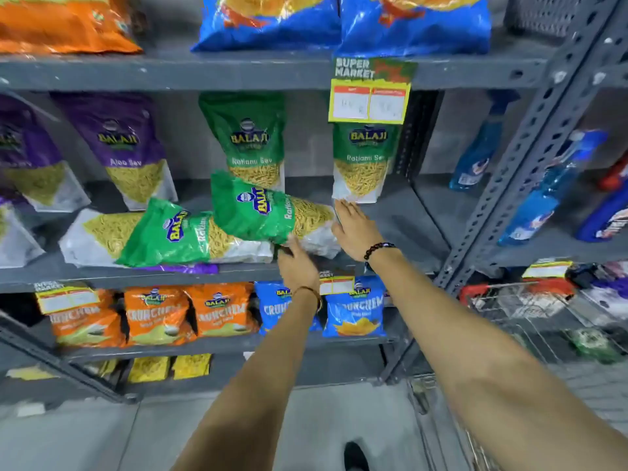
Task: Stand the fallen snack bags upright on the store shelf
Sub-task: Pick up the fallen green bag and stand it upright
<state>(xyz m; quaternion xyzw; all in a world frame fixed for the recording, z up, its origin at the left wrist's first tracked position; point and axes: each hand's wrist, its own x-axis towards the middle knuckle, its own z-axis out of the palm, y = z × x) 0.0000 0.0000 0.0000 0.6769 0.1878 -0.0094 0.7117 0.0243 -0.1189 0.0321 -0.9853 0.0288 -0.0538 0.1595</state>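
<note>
Two hands meet a fallen green snack bag (268, 212) lying sideways on the middle shelf (390, 219): left hand (297, 263) grips its lower edge, right hand (353, 229) presses open-palmed against its clear end. Another fallen green bag (176, 232) lies just left, touching it.

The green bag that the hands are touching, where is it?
In the head view, the green bag lies on its side mid-shelf, between the left hand and right hand, before two upright green bags.
</note>
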